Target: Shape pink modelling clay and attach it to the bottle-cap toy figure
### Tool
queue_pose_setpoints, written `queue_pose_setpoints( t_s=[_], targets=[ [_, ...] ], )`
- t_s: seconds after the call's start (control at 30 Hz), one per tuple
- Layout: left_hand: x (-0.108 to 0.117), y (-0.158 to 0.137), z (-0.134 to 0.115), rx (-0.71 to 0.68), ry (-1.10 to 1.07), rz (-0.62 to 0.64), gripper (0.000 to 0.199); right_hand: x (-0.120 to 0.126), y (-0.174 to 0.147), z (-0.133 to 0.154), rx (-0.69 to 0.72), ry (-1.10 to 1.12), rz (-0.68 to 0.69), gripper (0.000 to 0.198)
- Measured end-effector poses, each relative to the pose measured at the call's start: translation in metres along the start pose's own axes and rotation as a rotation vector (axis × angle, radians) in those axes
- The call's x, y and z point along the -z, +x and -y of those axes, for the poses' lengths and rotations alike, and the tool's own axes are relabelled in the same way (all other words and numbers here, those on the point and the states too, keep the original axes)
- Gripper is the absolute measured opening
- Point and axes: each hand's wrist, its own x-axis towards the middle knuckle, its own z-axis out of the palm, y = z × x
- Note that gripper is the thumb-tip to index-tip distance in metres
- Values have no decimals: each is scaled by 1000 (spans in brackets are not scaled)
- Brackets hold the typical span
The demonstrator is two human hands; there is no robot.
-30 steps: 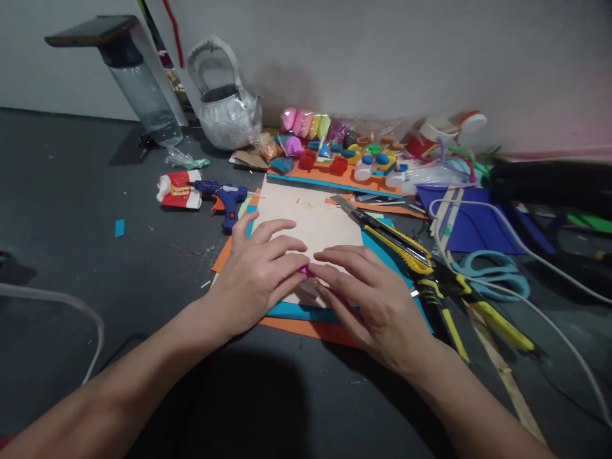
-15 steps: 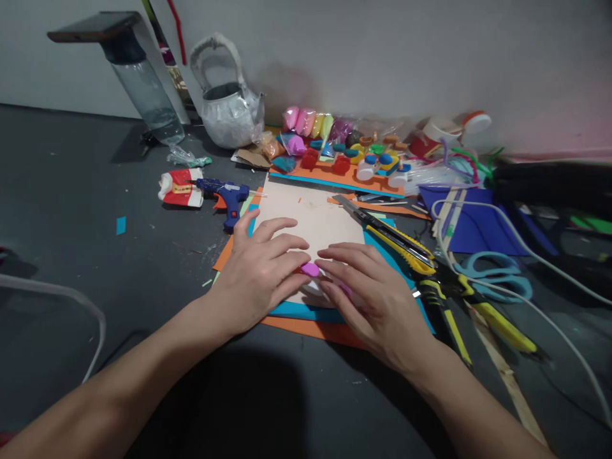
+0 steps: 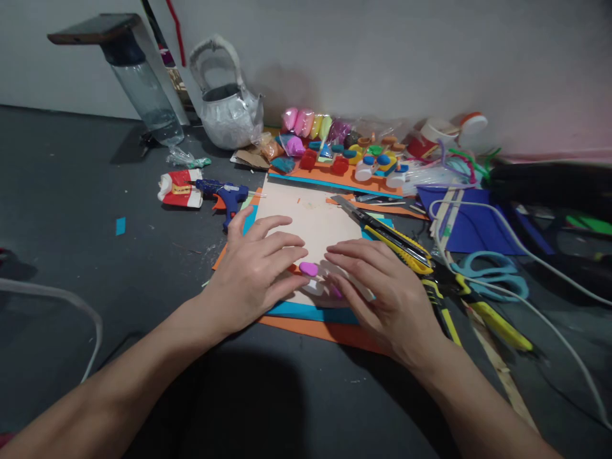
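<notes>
A small clay figure with a purple oval (image 3: 308,269) on top and a white part (image 3: 313,287) below sits low over the cream sheet (image 3: 310,220). My left hand (image 3: 261,268) has its thumb and index finger at the figure's left side, closed around it, with a bit of orange between them. My right hand (image 3: 387,290) is just to the right, fingers stretched and thumb apart from them. Its thumb is nearest a second purple piece (image 3: 336,292), partly hidden. Blue and orange sheets lie under the cream one.
A yellow cutter knife (image 3: 399,245), pliers (image 3: 492,319) and blue scissors (image 3: 497,277) lie to the right beside a white cable. A blue glue gun (image 3: 229,197) lies left. Behind are a kettle (image 3: 229,115), a bottle (image 3: 150,102), clay packs and small clay models on an orange board (image 3: 329,178).
My right hand has drawn slightly right and its fingers have parted from the clay figure. My left hand has shifted slightly left, and more of the purple oval shows.
</notes>
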Motion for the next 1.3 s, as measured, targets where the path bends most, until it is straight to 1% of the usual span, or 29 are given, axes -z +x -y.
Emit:
queue_pose_setpoints(
  t_s=[0.1,0.17,0.27,0.33,0.4,0.5,0.57,0.63,0.73,0.8,0.83,0.9,0.97,1.0,1.03,1.07,1.13,1.17,1.2,1.23,1.3],
  targets=[
    [10,0,5,10,16,27,27,9,-2,-6,-64,-61,-15,15],
    [16,1,10,41,13,112,35,15,-3,-9,-118,-102,33,16],
    [22,-1,19,122,1,274,48,23,-2,-12,-235,-145,187,21],
    [21,-2,24,170,-11,358,47,28,-1,-13,-317,-151,306,20],
    [17,-4,28,195,-26,407,42,32,1,-11,-359,-145,435,20],
    [8,-4,28,213,-27,400,35,31,3,-7,-350,-154,587,19],
    [4,-3,27,221,-17,376,31,27,3,-4,-329,-178,626,16],
    [2,-2,26,242,-7,345,28,23,1,-2,-311,-199,635,16],
    [1,-2,26,272,-4,303,27,23,-2,-1,-287,-214,578,18],
    [2,-2,27,259,-6,253,36,27,-2,-1,-263,-193,506,16],
    [3,-2,26,244,-6,196,41,29,-2,0,-254,-170,469,14],
    [8,-1,22,215,-6,18,46,32,-1,2,-241,-114,400,11],
    [15,0,12,193,-47,-165,37,33,1,7,-215,-54,309,10],
    [19,1,5,192,-96,-217,31,33,1,9,-191,-23,253,10],
    [22,1,-3,198,-176,-226,26,33,2,12,-160,10,193,11],
    [25,2,-12,231,-280,-182,25,32,2,15,-128,41,134,12],
    [29,4,-29,358,-553,-26,27,29,2,19,-68,90,45,14],
    [29,5,-37,440,-717,61,31,28,2,21,-43,102,18,15],
    [27,6,-43,512,-867,115,33,27,2,22,-21,105,1,17],
    [25,8,-48,566,-1002,142,32,25,2,24,-2,105,-10,20],
    [20,11,-54,639,-1222,124,27,22,2,26,20,102,-20,24]
  ],
)
